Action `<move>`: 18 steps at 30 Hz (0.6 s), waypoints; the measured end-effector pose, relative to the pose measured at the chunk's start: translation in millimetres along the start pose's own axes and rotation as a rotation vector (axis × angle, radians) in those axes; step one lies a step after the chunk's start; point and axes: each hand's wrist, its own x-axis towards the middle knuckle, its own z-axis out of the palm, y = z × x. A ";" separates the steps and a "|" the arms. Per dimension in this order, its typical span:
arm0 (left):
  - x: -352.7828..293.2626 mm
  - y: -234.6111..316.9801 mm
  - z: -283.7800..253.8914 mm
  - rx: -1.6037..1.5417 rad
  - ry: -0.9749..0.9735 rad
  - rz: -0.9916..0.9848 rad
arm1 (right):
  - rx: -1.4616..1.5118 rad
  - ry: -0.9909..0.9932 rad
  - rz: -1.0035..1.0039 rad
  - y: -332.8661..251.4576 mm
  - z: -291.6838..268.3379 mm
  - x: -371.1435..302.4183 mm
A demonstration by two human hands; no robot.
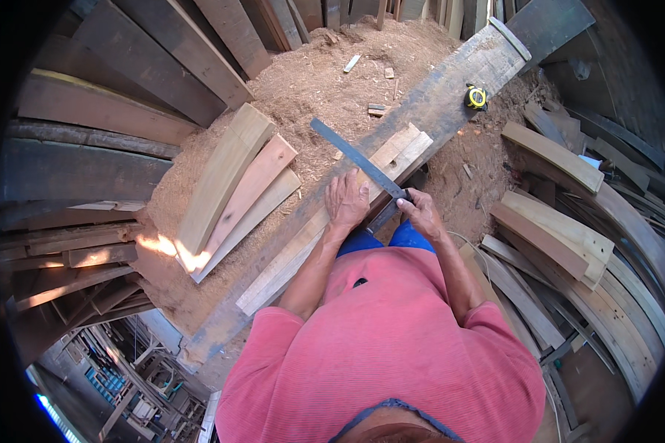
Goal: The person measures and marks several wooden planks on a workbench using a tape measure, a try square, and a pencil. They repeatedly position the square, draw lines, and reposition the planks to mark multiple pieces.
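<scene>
A long pale wooden piece lies slantwise along the narrow plank bench in front of me. My left hand rests on it with the fingers stretched out flat. Across the same wood runs the dark metal blade of a try square, its far end reaching past the bench's edge. My right hand grips the square at its corner, close to my body, with fingers closed round it. Below the corner, part of the stock shows beside the wood's near edge.
A yellow and black tape measure sits farther up the bench. Left of it, several cut boards lie on heaped sawdust. More boards lean at the far left, and a lumber pile fills the right side.
</scene>
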 end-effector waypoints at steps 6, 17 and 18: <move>-8.3 3.0 -11.3 -0.268 0.062 0.167 | -0.010 0.000 0.219 -1.3 3.0 5.5; -16.7 18.5 -5.8 -0.053 0.027 0.282 | -0.010 0.070 0.216 4.2 19.7 20.6; -16.6 18.7 -5.6 -0.073 0.031 0.276 | 0.008 0.078 0.207 5.0 20.7 21.5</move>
